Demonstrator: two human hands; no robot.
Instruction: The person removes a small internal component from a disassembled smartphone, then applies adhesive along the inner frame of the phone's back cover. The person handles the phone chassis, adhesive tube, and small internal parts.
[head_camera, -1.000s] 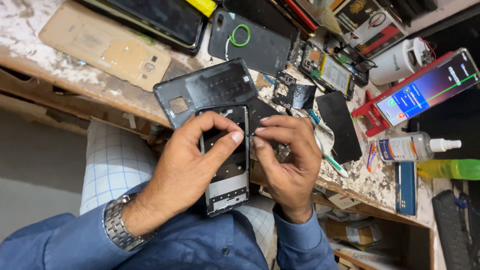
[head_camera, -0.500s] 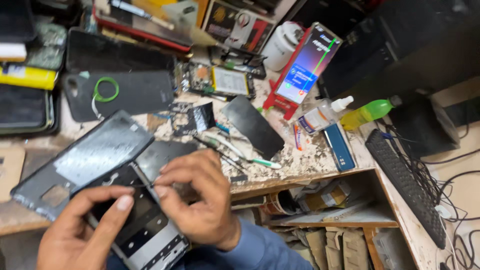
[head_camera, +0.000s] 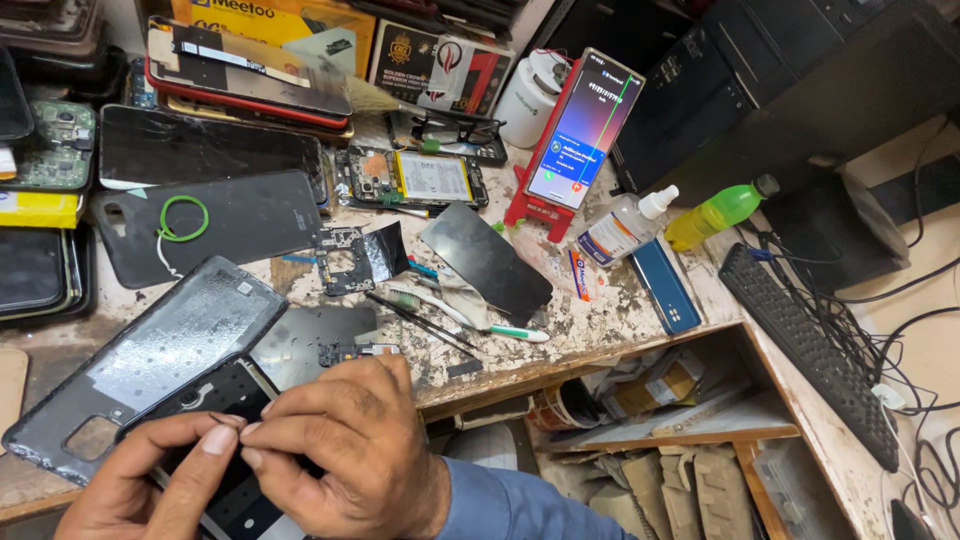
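While both hands meet at the lower left of the frame, the left hand (head_camera: 150, 480) and right hand (head_camera: 345, 455) pinch together over a phone frame (head_camera: 215, 400). What they pinch is too small to tell. A back cover (head_camera: 150, 350) lies just beside it.

Illumination even and bright, apparently from overhead; shadows beneath the hands (head_camera: 300, 455) are soft and short. Mild glare on the glossy back cover (head_camera: 150, 350) just left of the hands and on the lit phone screen (head_camera: 585, 130) well beyond them. Focus sharp across the tabletop (head_camera: 600, 320). Wide-angle bending visible at the frame edges, farthest from the hands.
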